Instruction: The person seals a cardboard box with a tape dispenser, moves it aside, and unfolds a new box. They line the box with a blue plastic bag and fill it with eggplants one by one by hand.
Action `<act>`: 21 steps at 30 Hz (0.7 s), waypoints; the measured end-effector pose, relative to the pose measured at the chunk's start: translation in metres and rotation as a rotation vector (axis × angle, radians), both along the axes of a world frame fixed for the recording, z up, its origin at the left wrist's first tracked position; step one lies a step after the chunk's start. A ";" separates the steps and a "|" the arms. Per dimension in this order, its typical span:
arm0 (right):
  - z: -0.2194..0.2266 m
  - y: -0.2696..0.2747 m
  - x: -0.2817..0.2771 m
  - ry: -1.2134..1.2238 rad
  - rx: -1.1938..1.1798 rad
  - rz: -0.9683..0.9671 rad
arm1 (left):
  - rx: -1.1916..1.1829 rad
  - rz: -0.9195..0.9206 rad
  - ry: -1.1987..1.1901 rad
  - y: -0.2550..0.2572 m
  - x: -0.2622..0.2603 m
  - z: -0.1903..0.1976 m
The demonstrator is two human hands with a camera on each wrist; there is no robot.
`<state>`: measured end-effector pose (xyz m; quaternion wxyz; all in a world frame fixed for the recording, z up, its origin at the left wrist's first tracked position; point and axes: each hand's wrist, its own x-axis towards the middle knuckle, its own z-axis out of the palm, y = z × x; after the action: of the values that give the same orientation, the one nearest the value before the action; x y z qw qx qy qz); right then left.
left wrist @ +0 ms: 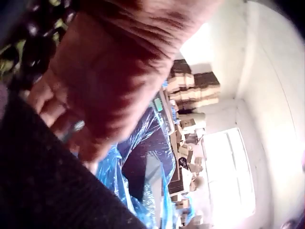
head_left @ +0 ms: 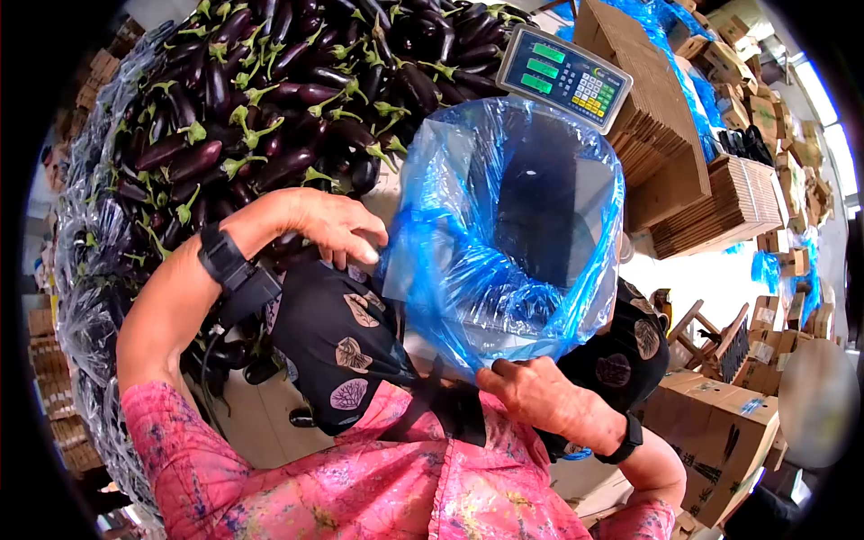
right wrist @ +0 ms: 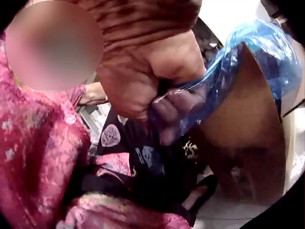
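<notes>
A blue plastic bag [head_left: 450, 261] lines an open cardboard box, its film spread over the rim. The box's brown outer side [right wrist: 238, 119] shows in the right wrist view. My right hand [head_left: 544, 396] grips the bag's near edge, with film bunched between thumb and fingers in the right wrist view. On the other side, my left hand [head_left: 337, 225] hovers close to the bag's left edge, fingers loosely bent and fingertips just short of the film. In the left wrist view the palm [left wrist: 105, 81] faces the camera, and a dark band hides part of the fingers.
A large heap of eggplants [head_left: 279, 99] lies to the left and ahead. A weighing scale display [head_left: 564, 78] stands behind the bag. Flattened cartons [head_left: 720, 211] are stacked at the right, with a closed box [head_left: 711, 432] nearer and a wooden stool [head_left: 711, 337] beside it.
</notes>
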<state>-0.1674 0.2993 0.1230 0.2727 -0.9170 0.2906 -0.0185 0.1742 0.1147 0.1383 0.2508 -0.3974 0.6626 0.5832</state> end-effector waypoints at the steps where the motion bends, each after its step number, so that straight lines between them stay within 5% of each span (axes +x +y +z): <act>1: -0.009 0.003 0.002 0.031 0.006 0.001 | -0.023 0.028 0.006 -0.003 0.004 -0.011; 7: -0.023 -0.003 0.022 0.028 0.109 -0.075 | -0.089 0.429 0.140 -0.012 0.000 -0.023; 11: -0.029 -0.003 0.017 0.041 0.120 -0.154 | -0.164 0.305 0.058 -0.013 -0.004 -0.043; 14: -0.019 -0.003 0.020 0.011 0.245 -0.243 | -0.039 0.453 0.219 0.002 0.001 -0.080; 17: -0.011 -0.007 0.023 -0.140 0.050 -0.332 | -0.020 0.415 0.213 0.017 0.028 -0.096; 20: -0.032 0.000 0.008 0.197 0.142 -0.159 | -0.012 0.407 0.137 0.029 0.058 -0.102; 21: -0.041 0.001 0.007 0.255 0.118 -0.079 | -0.031 0.534 0.224 0.031 0.058 -0.098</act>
<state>-0.1604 0.3000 0.0818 0.2862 -0.8821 0.3592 0.1046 0.2326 0.1457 0.0401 0.0077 -0.4947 0.5669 0.6587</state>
